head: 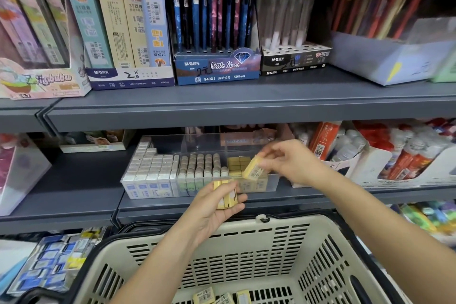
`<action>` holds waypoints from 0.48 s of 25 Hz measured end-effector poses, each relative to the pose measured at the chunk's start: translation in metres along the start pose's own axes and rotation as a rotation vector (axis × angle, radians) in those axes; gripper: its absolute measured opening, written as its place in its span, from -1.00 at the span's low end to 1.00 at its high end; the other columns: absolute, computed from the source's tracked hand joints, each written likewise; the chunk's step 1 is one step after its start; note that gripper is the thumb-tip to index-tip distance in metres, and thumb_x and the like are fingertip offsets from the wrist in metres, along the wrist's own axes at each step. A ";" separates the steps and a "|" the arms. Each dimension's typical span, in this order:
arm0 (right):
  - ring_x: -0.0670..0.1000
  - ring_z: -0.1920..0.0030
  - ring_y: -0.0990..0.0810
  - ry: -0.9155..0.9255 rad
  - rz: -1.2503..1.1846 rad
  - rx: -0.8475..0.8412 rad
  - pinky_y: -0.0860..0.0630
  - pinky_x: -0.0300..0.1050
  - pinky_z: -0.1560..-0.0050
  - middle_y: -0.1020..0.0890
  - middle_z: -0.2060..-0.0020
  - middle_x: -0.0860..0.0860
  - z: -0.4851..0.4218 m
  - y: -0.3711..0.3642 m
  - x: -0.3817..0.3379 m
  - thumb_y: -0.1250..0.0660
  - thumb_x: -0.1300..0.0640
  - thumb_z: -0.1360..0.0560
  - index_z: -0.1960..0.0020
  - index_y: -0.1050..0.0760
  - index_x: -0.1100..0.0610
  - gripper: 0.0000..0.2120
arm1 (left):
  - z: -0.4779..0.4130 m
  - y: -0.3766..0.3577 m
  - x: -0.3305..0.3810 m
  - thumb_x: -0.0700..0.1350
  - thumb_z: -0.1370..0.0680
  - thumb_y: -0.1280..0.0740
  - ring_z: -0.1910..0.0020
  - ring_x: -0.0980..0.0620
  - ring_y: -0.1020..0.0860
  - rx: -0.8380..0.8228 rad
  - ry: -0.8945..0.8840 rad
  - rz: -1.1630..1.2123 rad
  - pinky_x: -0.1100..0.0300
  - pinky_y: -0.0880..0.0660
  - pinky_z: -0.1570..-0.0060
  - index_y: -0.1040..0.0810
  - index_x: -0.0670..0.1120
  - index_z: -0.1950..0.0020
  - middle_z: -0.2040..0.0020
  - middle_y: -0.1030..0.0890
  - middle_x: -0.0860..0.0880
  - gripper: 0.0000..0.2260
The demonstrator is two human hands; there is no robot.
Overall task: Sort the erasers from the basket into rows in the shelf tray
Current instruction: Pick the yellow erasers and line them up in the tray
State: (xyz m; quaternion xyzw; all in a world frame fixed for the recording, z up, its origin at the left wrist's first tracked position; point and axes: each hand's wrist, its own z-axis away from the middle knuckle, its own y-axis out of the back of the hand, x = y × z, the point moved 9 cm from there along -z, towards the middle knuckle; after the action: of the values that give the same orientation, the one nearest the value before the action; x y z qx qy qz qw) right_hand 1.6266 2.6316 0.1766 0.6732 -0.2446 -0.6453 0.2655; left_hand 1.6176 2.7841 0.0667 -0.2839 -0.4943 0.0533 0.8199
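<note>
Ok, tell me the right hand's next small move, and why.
Probably lower the yellow eraser into the right compartment of the tray: the right hand pinches it over the yellow rows standing there.

Clear glossy plastic tray [272,179], matt slotted plastic basket [320,254], paper-sleeved erasers [254,168].

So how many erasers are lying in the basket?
3, on the basket floor at the picture's bottom edge: left eraser, middle eraser, right eraser. More may lie out of view.
</note>
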 end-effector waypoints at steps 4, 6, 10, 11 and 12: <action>-0.06 0.10 -0.59 -0.063 0.317 0.195 -0.53 -0.19 0.03 -0.63 0.09 -0.06 -0.015 0.025 0.019 -0.35 0.11 -0.48 -0.02 -0.56 0.00 -0.88 | 0.005 0.004 0.002 -0.23 -0.47 -0.38 0.10 -0.11 -0.67 0.014 -0.007 -0.046 0.19 -0.58 0.32 -0.57 -0.19 -0.05 0.15 -0.69 -0.15 -0.83; 0.02 0.01 -0.58 -0.095 0.403 0.192 -0.54 -0.09 -0.03 -0.63 0.01 -0.03 -0.021 0.019 0.028 -0.33 0.08 -0.49 -0.07 -0.55 -0.04 -0.84 | 0.009 0.002 0.004 -0.21 -0.48 -0.37 0.07 -0.11 -0.67 -0.010 -0.025 -0.073 0.18 -0.59 0.28 -0.52 -0.18 -0.09 0.10 -0.69 -0.15 -0.80; 0.03 -0.05 -0.56 -0.094 0.542 0.105 -0.54 -0.07 -0.05 -0.61 -0.07 -0.06 -0.035 -0.001 0.036 -0.30 0.09 -0.50 -0.05 -0.54 -0.10 -0.83 | 0.010 0.004 0.008 -0.21 -0.51 -0.33 0.06 -0.10 -0.66 -0.002 -0.040 -0.075 0.17 -0.60 0.26 -0.47 -0.18 -0.13 0.06 -0.69 -0.17 -0.80; 0.03 -0.06 -0.55 -0.102 0.538 0.063 -0.52 -0.08 -0.08 -0.60 -0.09 -0.05 -0.038 -0.007 0.039 -0.27 0.09 -0.51 -0.06 -0.55 -0.09 -0.83 | 0.010 0.005 0.008 -0.22 -0.52 -0.32 0.06 -0.10 -0.67 0.004 -0.040 -0.073 0.17 -0.60 0.27 -0.46 -0.18 -0.13 0.06 -0.69 -0.17 -0.80; 0.04 -0.07 -0.55 -0.113 0.547 0.011 -0.51 -0.10 -0.08 -0.59 -0.12 -0.03 -0.040 -0.014 0.042 -0.22 0.11 -0.53 -0.07 -0.55 -0.07 -0.81 | 0.010 0.005 0.008 -0.22 -0.52 -0.32 0.06 -0.11 -0.66 0.006 -0.039 -0.073 0.17 -0.60 0.27 -0.46 -0.18 -0.12 0.06 -0.69 -0.18 -0.81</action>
State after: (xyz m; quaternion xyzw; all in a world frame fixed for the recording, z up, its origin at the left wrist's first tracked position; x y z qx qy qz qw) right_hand 1.6686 2.6155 0.1370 0.5465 -0.4351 -0.5851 0.4120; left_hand 1.6139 2.7957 0.0741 -0.2621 -0.5202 0.0303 0.8123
